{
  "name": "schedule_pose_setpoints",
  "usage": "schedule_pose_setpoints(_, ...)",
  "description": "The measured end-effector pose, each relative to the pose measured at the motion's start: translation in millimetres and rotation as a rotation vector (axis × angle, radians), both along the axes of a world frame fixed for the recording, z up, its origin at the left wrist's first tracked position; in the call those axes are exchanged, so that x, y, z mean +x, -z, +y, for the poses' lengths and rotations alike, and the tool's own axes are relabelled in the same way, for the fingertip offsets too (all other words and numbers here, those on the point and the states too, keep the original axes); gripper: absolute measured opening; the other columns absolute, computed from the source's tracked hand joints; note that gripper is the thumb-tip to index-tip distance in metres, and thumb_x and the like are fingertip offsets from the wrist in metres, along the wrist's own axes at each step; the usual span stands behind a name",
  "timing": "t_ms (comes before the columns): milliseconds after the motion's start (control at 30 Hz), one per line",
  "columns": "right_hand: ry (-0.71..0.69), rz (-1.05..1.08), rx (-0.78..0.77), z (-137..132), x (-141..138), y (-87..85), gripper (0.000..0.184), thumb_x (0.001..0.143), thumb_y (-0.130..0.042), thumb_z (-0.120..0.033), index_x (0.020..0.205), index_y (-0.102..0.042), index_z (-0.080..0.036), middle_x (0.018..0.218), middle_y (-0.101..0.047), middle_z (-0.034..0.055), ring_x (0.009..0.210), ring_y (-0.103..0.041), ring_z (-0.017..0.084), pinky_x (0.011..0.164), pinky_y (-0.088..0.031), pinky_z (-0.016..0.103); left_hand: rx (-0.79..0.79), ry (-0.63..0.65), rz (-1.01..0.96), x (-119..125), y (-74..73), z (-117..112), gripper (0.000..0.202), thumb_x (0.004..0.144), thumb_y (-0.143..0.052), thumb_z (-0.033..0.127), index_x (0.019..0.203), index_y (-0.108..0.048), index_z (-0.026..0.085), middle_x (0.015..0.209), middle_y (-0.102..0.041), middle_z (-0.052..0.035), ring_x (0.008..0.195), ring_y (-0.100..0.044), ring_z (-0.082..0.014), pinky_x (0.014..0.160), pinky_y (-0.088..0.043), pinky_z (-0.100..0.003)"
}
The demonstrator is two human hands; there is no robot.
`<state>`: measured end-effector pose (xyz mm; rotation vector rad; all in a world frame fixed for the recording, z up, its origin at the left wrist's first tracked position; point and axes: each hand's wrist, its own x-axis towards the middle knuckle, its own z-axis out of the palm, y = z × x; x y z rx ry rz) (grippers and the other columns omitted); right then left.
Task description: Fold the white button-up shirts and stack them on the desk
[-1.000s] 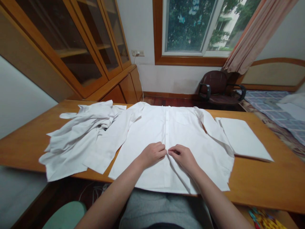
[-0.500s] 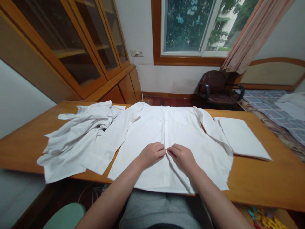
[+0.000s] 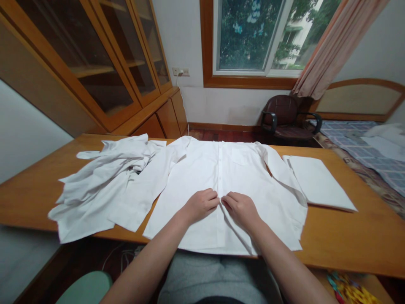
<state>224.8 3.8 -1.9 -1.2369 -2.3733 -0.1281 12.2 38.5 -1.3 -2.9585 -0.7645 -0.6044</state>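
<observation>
We see soft, dimmish daylight from the window, we find the white shirt evenly lit, faint shadows, we notice edges bowed by the lens, centre sharp

Perhaps a slight closing of left hand and right hand at the shirt placket.

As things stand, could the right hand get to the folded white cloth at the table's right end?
Probably yes: the right hand pinches the spread shirt at its front, and only that shirt's flat sleeve lies between it and the folded white cloth.
</observation>
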Motion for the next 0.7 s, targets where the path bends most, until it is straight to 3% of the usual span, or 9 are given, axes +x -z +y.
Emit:
schedule_pose_setpoints(267,-0.081,0.054,-0.038,3.3,3.5,6.0,0.030,0.104,-0.046,-0.024,0.088,-0.071,-0.020,0.076,-0.064,0.0042,0.069,-0.055,0.015,0.065,-0.035,0.029,-0.037,0.004,-0.040,-2.2,0.0,-1.2,0.018,0.100,-0.049,0.020,0.087,-0.061,0.019,0.085,-0.060,-0.0038,0.080,-0.055,-0.0171,0.068,-0.044,-0.030)
schedule_pose_setpoints(467,-0.071,0.090,-0.106,4.9,3.4,8.5,0.026,0.103,-0.048,-0.024,0.092,-0.071,-0.020,0.080,-0.066,0.0044,0.071,-0.058,0.015,0.066,-0.037,0.027,-0.065,0.007,-0.057,-4.5,3.3,-0.8,0.017,0.100,-0.048,0.019,0.092,-0.063,0.019,0.088,-0.062,-0.0039,0.083,-0.057,-0.0172,0.070,-0.046,-0.029)
schedule_pose_setpoints(700,-0.051,0.065,-0.080,4.6,2.2,9.2,0.023,0.101,-0.051,-0.022,0.091,-0.072,-0.019,0.078,-0.066,0.0041,0.068,-0.058,0.015,0.063,-0.037,0.027,-0.111,-0.033,-0.071,-2.7,2.9,-1.4,0.017,0.102,-0.048,0.023,0.094,-0.063,0.018,0.087,-0.063,-0.0042,0.085,-0.060,-0.0181,0.074,-0.049,-0.031)
